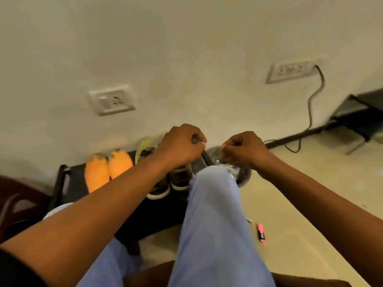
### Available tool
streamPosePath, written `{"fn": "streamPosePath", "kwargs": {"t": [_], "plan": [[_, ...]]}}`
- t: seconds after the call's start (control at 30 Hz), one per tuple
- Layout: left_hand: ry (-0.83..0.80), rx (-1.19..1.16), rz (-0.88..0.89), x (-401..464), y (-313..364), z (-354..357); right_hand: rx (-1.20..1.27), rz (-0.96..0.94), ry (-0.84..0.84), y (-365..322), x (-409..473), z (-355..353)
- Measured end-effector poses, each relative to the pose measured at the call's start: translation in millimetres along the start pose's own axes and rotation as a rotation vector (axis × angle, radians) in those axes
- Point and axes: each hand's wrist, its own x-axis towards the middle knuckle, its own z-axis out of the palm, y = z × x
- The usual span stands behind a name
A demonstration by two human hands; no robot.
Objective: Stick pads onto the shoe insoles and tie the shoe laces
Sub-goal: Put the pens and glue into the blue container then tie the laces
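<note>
Laces are the matter in hand: both hands are raised above a dark shoe (pixel 179 179) that sits on a low black shoe rack (pixel 68 189) against the wall. The left hand (pixel 180 149) has its fingers curled and pinches a thin pale strand, apparently a lace end, between thumb and forefinger. The right hand (pixel 242 151) is curled the same way, its fingertips pinched together, though the frame is too blurred to show the strand in its grip clearly. The hands stand a little apart at the same height, which reads as two ends being drawn outward to tighten a knot or a crossing; that is a judgement from the pose.

A second dark shoe (pixel 158 191) lies just beside the first, nearer the camera. To the left on the rack are a pair of orange shoes (pixel 107 170) and a yellow-green shoe (pixel 145 149). No pads or insoles can be made out.

The person's knee in light blue trousers (pixel 213 204) rises directly in front of the shoes and hides part of them, so room below the hands is tight. The wall is close behind. Open floor (pixel 300 193) lies to the right, where a pink marker (pixel 261 233) rests, and a crumpled clear plastic thing (pixel 234 168) sits just beyond the knee.
</note>
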Motion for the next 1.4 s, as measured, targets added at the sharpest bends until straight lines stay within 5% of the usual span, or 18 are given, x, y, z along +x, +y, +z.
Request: {"fn": "streamPosePath", "kwargs": {"t": [0.33,0.7,0.97,1.4], "plan": [[-0.432,0.035,0.086,65.5,61.2,217.8,0.029,0.505,0.082,241.5,-9.0,-9.9],[-0.640,0.327,-0.189,74.1,23.2,357.7,-0.195,0.789,0.088,421.2,7.9,72.6],[-0.726,0.442,-0.227,64.5,1.1,402.1,-0.373,0.784,-0.016,503.7,13.1,121.4],[-0.747,0.456,-0.325,59.8,-33.2,429.4,-0.259,0.877,0.036,536.3,24.0,133.6]]}}
